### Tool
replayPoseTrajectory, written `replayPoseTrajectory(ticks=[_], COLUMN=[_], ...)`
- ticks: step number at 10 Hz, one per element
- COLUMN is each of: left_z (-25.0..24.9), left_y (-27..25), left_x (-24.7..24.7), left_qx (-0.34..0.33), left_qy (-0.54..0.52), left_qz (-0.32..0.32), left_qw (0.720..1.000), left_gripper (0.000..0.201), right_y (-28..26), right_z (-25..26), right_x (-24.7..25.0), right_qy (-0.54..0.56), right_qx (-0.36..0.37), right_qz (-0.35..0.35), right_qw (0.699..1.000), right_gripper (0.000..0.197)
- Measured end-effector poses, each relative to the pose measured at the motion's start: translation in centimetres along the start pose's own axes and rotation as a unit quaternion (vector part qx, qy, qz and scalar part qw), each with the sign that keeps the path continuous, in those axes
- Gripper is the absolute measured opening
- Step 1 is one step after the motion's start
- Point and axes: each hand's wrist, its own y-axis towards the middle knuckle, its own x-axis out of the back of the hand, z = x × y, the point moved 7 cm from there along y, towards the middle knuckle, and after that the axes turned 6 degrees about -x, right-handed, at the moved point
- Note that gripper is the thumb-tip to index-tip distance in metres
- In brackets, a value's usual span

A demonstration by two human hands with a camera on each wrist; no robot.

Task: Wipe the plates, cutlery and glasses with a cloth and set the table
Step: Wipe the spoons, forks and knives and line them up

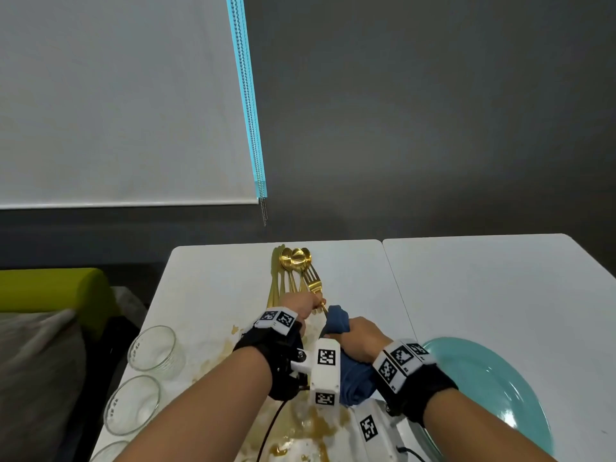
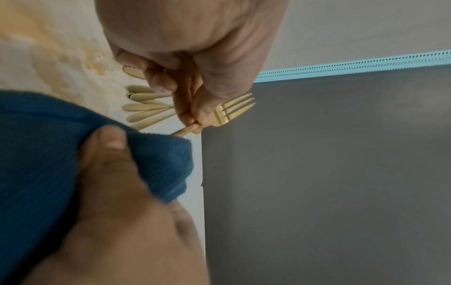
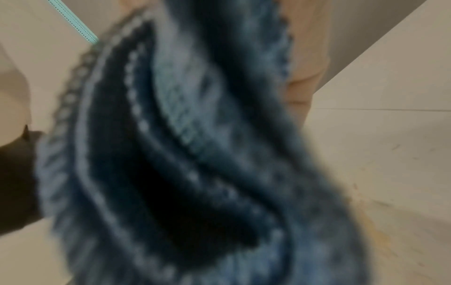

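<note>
Soft even indoor light, head view sharp with bowed edges, right wrist view filled by heavily blurred cloth (image 3: 195,154).

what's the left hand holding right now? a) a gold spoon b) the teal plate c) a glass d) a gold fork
d: the left hand pinches a gold fork near its tines, while the right hand wraps the blue cloth round its handle.
</note>
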Motion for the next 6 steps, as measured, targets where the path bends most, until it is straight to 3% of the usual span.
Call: replayPoseTrajectory(ticks=[3, 5, 6], left_z=[2.6, 2.5, 1.3], left_y=[1.9, 2.6, 3.5], left_x=[-0.2, -0.1, 2.5], left_qx=[-0.001, -0.011, 0.024], left_qy=[-0.006, 0.066, 0.062], left_qz=[0.01, 0.02, -0.076], left_qw=[1.0, 0.998, 0.995], left_gripper=[0.04, 0.036, 0.038], right_y=[-0.4, 0.6, 1.1], right_z=[-0.7, 0.4, 1.5], right_x=[-0.1, -1.4, -1.5], right_qy=[0.043, 0.028, -0.048], right_qx=[0.004, 0.019, 0.034], right_qz=[0.028, 0.024, 0.012], right_qw=[0.999, 0.999, 0.998], right_gripper=[0.046, 0.041, 0.038])
